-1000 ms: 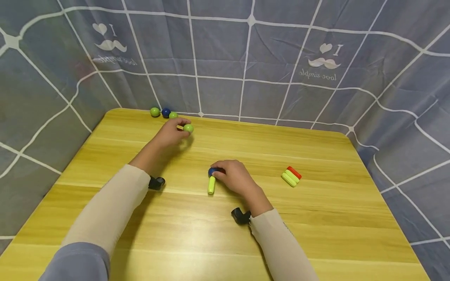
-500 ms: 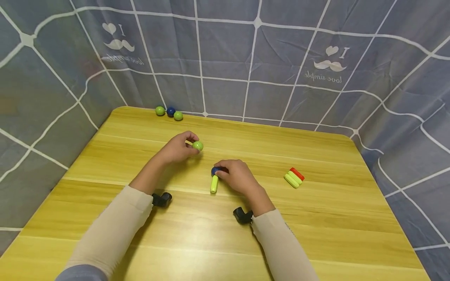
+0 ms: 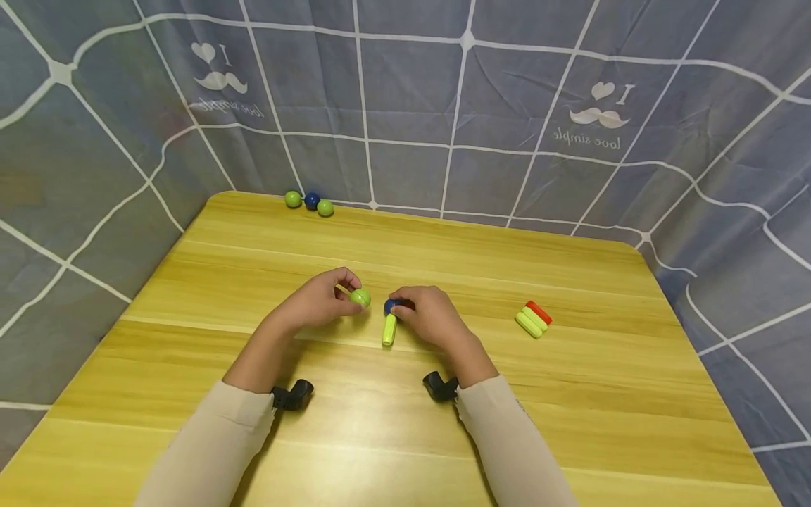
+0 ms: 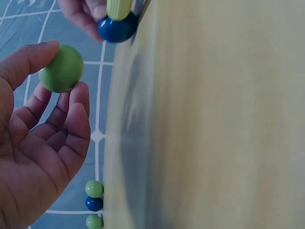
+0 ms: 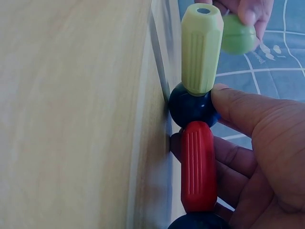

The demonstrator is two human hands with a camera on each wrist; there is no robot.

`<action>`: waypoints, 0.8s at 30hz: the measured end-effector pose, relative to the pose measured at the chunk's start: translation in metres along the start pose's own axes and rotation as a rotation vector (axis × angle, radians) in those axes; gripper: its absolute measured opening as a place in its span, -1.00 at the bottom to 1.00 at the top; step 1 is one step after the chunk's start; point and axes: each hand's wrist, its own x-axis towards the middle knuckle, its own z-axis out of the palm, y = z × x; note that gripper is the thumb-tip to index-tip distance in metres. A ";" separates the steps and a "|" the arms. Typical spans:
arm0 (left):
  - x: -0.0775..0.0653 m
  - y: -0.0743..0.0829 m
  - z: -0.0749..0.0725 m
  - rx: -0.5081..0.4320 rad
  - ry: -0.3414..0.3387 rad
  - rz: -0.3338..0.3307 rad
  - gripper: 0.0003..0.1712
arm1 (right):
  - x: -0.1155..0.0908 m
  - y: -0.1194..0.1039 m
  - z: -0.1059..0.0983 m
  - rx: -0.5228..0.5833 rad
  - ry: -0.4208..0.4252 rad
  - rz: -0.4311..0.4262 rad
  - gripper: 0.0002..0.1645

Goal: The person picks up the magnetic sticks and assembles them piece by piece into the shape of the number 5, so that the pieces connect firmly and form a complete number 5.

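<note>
My left hand [image 3: 315,304] pinches a glossy green ball [image 3: 361,298] between thumb and fingertips, just above the table. Close by on the right, my right hand [image 3: 434,318] holds a dark blue ball [image 3: 389,307] by thumb and fingers. A ridged yellow-green rod [image 3: 389,331] joins that ball and points toward the near edge; its free end shows a hole in the right wrist view. From the blue ball's other side runs a red rod [image 5: 198,167], with a second dark blue ball [image 5: 200,222] at its far end, partly cut off. The green ball is apart from this assembly.
At the table's back left edge lie a green ball [image 3: 293,199], a blue ball [image 3: 312,201] and another green ball [image 3: 325,208]. To the right, a red rod [image 3: 538,312] lies beside yellow-green rods [image 3: 531,322]. A grey curtain [image 3: 412,105] hangs around the table [image 3: 456,436].
My left hand has carried the green ball from near the back edge toward me and rightward, close to the assembly. The right hand stays nearly still, holding the blue ball.
</note>
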 end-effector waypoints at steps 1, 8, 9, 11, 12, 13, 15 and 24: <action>-0.003 -0.001 0.003 -0.005 -0.002 0.003 -0.62 | 0.000 0.000 0.000 0.001 0.000 -0.002 -0.69; -0.027 -0.008 0.025 -0.020 -0.044 -0.012 -0.64 | 0.003 0.000 0.006 0.000 0.004 -0.017 -0.69; -0.030 -0.009 0.028 -0.021 -0.046 -0.015 -0.65 | 0.003 -0.001 0.006 -0.001 0.004 -0.019 -0.70; -0.036 -0.009 0.033 -0.031 -0.049 -0.014 -0.65 | 0.004 -0.001 0.008 0.000 0.007 -0.018 -0.70; -0.039 -0.009 0.035 -0.037 -0.048 -0.012 -0.65 | 0.004 -0.001 0.008 -0.001 0.009 -0.015 -0.70; -0.041 -0.009 0.036 -0.044 -0.047 -0.007 -0.64 | 0.004 -0.002 0.008 0.002 0.010 -0.012 -0.71; -0.045 -0.009 0.039 -0.055 -0.051 -0.010 -0.64 | 0.003 -0.003 0.008 0.010 0.010 -0.008 -0.71; -0.049 -0.012 0.050 -0.018 -0.079 -0.001 -0.67 | -0.001 -0.003 0.008 0.020 0.037 0.002 -0.73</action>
